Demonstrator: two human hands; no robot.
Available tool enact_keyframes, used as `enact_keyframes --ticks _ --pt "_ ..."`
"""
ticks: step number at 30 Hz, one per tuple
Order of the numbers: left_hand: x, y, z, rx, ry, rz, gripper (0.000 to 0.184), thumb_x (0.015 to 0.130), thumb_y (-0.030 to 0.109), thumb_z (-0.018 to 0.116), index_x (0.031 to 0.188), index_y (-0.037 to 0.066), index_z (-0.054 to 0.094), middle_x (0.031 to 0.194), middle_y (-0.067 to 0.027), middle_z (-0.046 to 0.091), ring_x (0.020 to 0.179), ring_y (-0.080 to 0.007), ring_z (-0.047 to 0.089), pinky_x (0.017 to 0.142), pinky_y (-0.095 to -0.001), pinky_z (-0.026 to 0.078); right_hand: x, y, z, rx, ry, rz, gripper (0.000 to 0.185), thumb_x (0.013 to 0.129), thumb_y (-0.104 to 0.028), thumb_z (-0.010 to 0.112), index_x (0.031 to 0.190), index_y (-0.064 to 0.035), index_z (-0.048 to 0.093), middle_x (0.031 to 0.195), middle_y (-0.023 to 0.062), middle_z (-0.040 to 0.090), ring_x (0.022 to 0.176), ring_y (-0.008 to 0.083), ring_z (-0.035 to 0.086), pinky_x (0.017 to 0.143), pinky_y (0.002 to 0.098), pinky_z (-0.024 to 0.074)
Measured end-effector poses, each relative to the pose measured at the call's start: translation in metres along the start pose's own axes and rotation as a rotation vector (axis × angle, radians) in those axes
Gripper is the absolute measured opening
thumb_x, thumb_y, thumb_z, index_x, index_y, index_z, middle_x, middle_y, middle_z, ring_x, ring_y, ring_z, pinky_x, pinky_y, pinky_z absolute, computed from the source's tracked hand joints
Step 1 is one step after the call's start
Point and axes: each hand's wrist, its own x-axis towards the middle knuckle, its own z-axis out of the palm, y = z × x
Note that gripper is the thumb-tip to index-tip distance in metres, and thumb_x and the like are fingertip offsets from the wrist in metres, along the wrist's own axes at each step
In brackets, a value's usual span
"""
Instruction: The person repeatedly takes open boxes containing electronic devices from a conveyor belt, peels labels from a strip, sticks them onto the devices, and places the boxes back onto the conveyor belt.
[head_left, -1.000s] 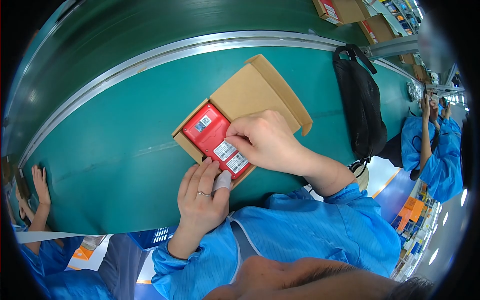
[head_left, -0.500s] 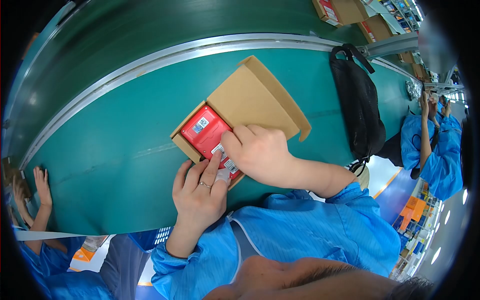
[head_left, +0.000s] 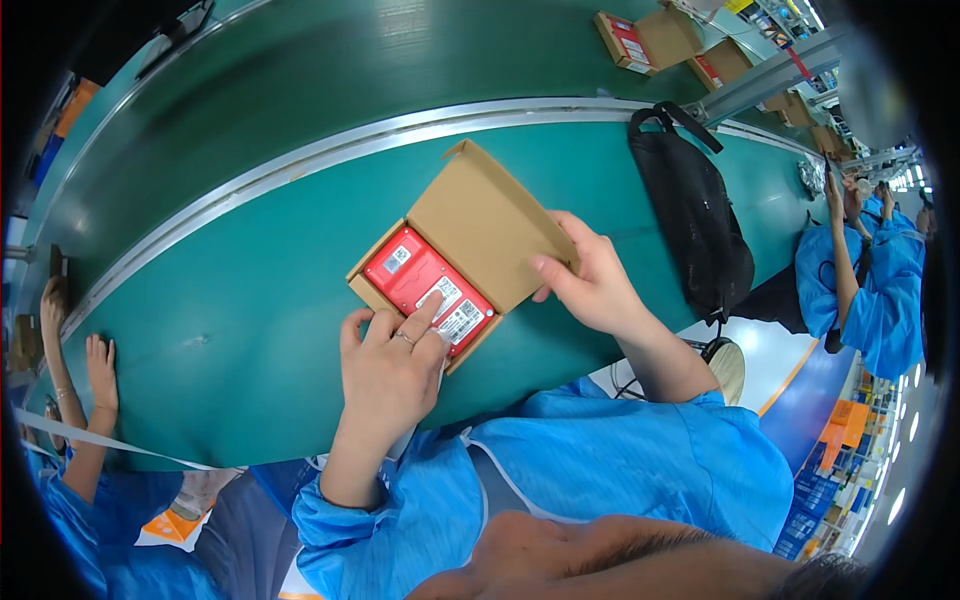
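Right hand (head_left: pixel 595 285) has moved from the red device (head_left: pixel 420 264) to the lid (head_left: pixel 480 215), its edge now between thumb and fingers. Left hand (head_left: pixel 388 385), loosely curled, touches the device's label (head_left: pixel 435 303). Apparent step: lid handling; lowering it would require withdrawn left fingers. Device lies in the open box (head_left: pixel 371 291), beneath the left fingertips, left of the right hand.

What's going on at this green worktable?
A person in a blue smock has a small open cardboard box on the worktable, with a red handheld device lying in it, white labels facing up. The left hand rests its fingers on the device, while the right hand holds the edge of the raised lid. A black bag lies to the right.
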Motion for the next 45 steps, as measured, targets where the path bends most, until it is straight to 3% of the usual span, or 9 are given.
enact_keyframes --ticks 10,16,19,20,21,22,24,34,45 --pt "-0.047 -0.028 -0.02 -0.839 0.362 -0.377 0.018 0.084 0.009 0.054 0.093 -0.001 0.067 0.099 -0.0104 0.066 0.09 -0.0204 0.058 0.082 -0.0317 0.043 0.101 -0.017 -0.075 0.238 0.163 0.077 0.023 0.087 -0.009 0.049 0.106 0.0024 0.05 0.08 0.0081 0.061 0.052 0.011 0.058 0.042 0.0186 0.0403" --pt "-0.058 -0.028 0.008 -1.103 0.253 -0.596 0.022 0.089 0.015 0.054 0.095 -0.002 0.066 0.097 -0.0092 0.066 0.081 -0.0096 0.055 0.072 -0.0234 0.043 0.169 -0.025 -0.081 0.322 0.572 -0.134 0.036 0.082 -0.011 0.054 0.116 -0.0007 0.044 0.105 0.009 0.056 0.081 0.0137 0.058 0.064 0.0238 0.0455" --pt "-0.06 -0.026 0.019 -1.115 0.248 -0.59 0.02 0.088 0.014 0.055 0.091 -0.002 0.067 0.099 -0.0103 0.065 0.082 -0.0113 0.055 0.072 -0.0246 0.043 0.14 0.018 -0.021 0.145 0.172 -0.484 0.027 0.077 -0.006 0.061 0.103 -0.0081 0.053 0.095 0.0021 0.055 0.084 0.0091 0.053 0.067 0.0254 0.0444" --pt "-0.06 -0.024 0.017 -1.092 0.235 -0.594 0.02 0.088 0.014 0.056 0.09 -0.002 0.067 0.1 -0.011 0.065 0.082 -0.0121 0.056 0.073 -0.0251 0.043 0.097 -0.002 0.003 -0.005 0.023 -0.266 0.022 0.08 -0.008 0.061 0.101 -0.0079 0.055 0.094 0.0043 0.055 0.082 0.011 0.054 0.068 0.0259 0.0458" --pt "-0.059 -0.021 0.016 -1.07 0.218 -0.602 0.019 0.087 0.014 0.057 0.089 -0.002 0.067 0.101 -0.0117 0.065 0.083 -0.0129 0.056 0.074 -0.0255 0.044 0.081 0.012 0.023 -0.252 -0.028 -0.596 0.025 0.08 -0.009 0.06 0.104 -0.0077 0.054 0.096 0.0077 0.056 0.083 0.0151 0.056 0.068 0.0271 0.0469" --pt "-0.056 -0.019 0.015 -0.998 0.262 -0.56 0.018 0.086 0.014 0.058 0.088 -0.001 0.068 0.103 -0.0123 0.064 0.086 -0.0143 0.056 0.074 -0.0264 0.044 0.055 0.005 0.043 -0.226 -0.113 -0.613 0.03 0.079 -0.016 0.063 0.104 -0.0049 0.054 0.094 0.0119 0.056 0.081 0.0253 0.058 0.07 0.0338 0.0475" --pt "-0.046 -0.017 0.011 -0.844 0.346 -0.47 0.015 0.083 0.013 0.061 0.085 0.0 0.068 0.107 -0.0136 0.062 0.091 -0.0169 0.057 0.075 -0.0283 0.044 0.018 0.005 0.068 -0.144 -0.286 -0.723 0.032 0.08 -0.017 0.064 0.108 -0.0056 0.053 0.103 0.0095 0.054 0.086 0.0231 0.058 0.068 0.0336 0.0488" --pt "-0.034 0.02 -0.011 -0.486 0.377 -0.211 0.009 0.068 0.008 0.074 0.076 0.006 0.07 0.111 -0.0131 0.061 0.102 -0.0251 0.055 0.081 -0.0356 0.045 -0.008 0.024 0.084 -0.018 -0.473 -0.649 0.019 0.08 -0.017 0.062 0.096 -0.0067 0.06 0.087 0.0103 0.062 0.072 0.0289 0.06 0.063 0.0379 0.0484" --pt "-0.035 0.022 -0.001 -0.533 0.437 -0.31 0.012 0.07 -0.002 0.069 0.082 0.001 0.069 0.08 -0.0087 0.065 0.073 -0.0167 0.061 0.064 -0.026 0.046 -0.005 0.024 0.08 0.031 -0.406 -0.492 0.01 0.076 -0.011 0.065 0.082 -0.0032 0.066 0.072 0.0102 0.063 0.06 0.0229 0.061 0.053 0.0324 0.0464"
